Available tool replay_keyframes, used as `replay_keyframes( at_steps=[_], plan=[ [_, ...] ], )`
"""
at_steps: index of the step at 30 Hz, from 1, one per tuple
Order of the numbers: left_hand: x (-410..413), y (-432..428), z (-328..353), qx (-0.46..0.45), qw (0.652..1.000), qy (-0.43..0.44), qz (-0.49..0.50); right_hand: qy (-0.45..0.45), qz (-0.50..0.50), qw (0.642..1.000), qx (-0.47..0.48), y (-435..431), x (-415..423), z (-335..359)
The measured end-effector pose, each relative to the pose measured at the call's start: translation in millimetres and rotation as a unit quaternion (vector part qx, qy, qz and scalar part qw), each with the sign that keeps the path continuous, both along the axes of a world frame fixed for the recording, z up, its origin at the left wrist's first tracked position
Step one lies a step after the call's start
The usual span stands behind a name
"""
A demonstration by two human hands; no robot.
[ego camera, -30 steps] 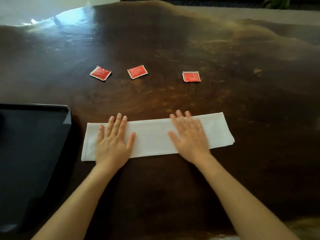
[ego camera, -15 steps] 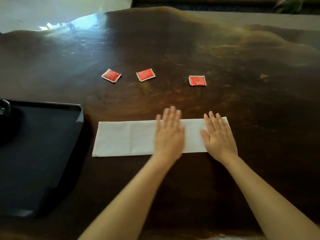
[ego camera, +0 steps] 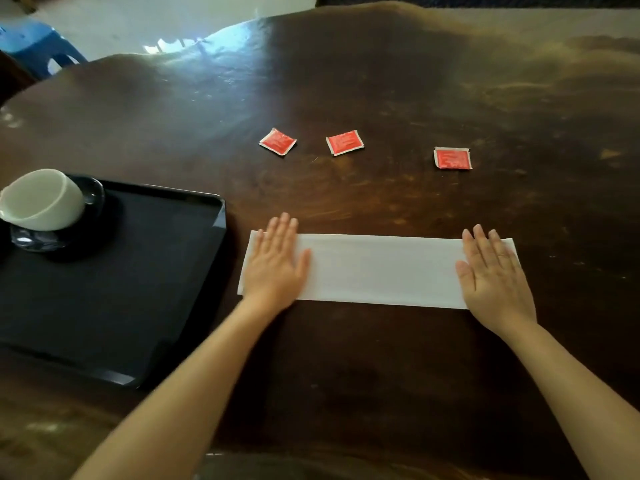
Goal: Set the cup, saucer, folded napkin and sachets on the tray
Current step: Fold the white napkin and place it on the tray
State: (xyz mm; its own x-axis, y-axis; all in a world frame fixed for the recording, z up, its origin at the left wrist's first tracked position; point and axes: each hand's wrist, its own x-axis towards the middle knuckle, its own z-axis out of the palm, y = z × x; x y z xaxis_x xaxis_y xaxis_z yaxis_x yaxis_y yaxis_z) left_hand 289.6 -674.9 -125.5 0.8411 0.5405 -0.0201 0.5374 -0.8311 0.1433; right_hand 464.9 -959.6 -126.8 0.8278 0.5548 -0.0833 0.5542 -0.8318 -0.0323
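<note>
A white napkin [ego camera: 377, 270], folded into a long strip, lies flat on the dark wooden table. My left hand [ego camera: 275, 263] presses flat on its left end and my right hand [ego camera: 493, 275] presses flat on its right end, fingers spread. Three red sachets [ego camera: 277, 142] [ego camera: 345, 142] [ego camera: 452, 158] lie in a row on the table beyond the napkin. A black tray [ego camera: 138, 271] sits to the left of the napkin. In its far left corner a white cup [ego camera: 45, 199] stands on a dark saucer [ego camera: 91, 192].
The table's wavy far edge [ego camera: 207, 39] runs across the top, with pale floor behind it. A blue stool [ego camera: 38, 46] stands at the far left off the table. The table's near edge lies under my forearms.
My left hand slid from the napkin's middle to its left end, and my right hand moved out to the right end. The view turned left, bringing the cup and saucer into sight.
</note>
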Motion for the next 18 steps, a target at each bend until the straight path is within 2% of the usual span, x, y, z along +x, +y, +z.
replay_keyframes(
  at_steps=[6,10,13,15,18],
  plan=[
    [-9,8,-3,0.012,1.0,-0.008,-0.004,0.007,-0.006,1.0,0.007,-3,0,0],
    [-11,13,-8,0.024,1.0,-0.019,-0.007,0.009,-0.034,0.996,0.086,1,-5,7],
    [-8,11,-11,0.029,0.999,-0.025,-0.01,-0.047,-0.146,0.978,0.145,-7,-10,18],
    [-8,12,-12,0.029,0.999,-0.02,-0.009,-0.053,-0.238,0.96,0.135,-15,-14,27],
    [-8,13,-10,0.026,1.0,-0.005,-0.007,0.024,-0.305,0.942,0.136,-20,-18,39]
  ],
)
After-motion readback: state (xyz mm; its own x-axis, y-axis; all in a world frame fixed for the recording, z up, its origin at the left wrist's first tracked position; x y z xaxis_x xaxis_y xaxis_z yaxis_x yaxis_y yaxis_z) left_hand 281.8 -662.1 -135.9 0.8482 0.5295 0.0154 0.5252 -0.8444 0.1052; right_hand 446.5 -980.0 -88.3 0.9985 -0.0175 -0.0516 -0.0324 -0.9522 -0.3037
